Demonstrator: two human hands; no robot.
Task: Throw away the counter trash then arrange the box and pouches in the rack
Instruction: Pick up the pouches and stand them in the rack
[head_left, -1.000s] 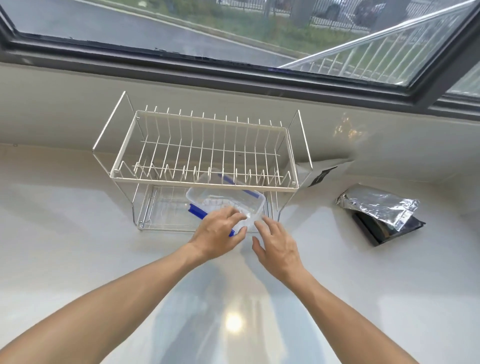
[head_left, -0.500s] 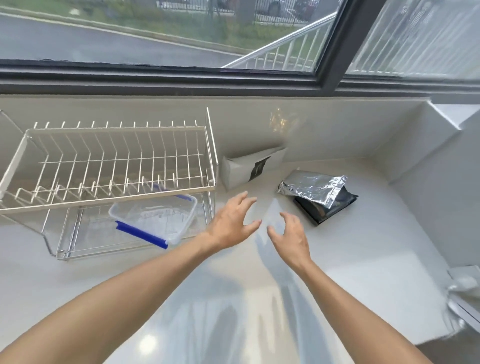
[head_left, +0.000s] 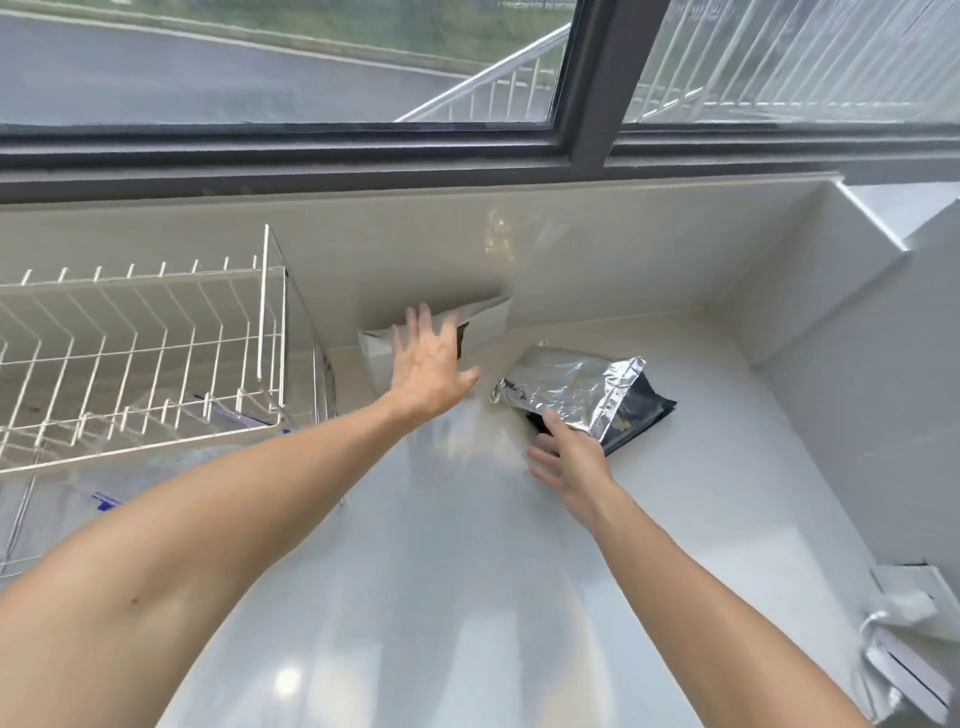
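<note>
Nearest, the right hand (head_left: 569, 460) has its fingers spread, fingertips touching the edge of the black pouch (head_left: 641, 418) under the silver pouch (head_left: 571, 387). Further back, the left hand (head_left: 426, 364) lies open-fingered on the white pouch (head_left: 483, 325) against the wall. The box (head_left: 104, 501) sits in the rack (head_left: 140, 358). The slick silver one could slide off when lifted.

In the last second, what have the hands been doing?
Both hands let go of the clear box in the rack and reached right: the left hand to the white pouch, the right hand to the silver pouch. Neither is gripped yet. Box and pouches stayed put.
</note>
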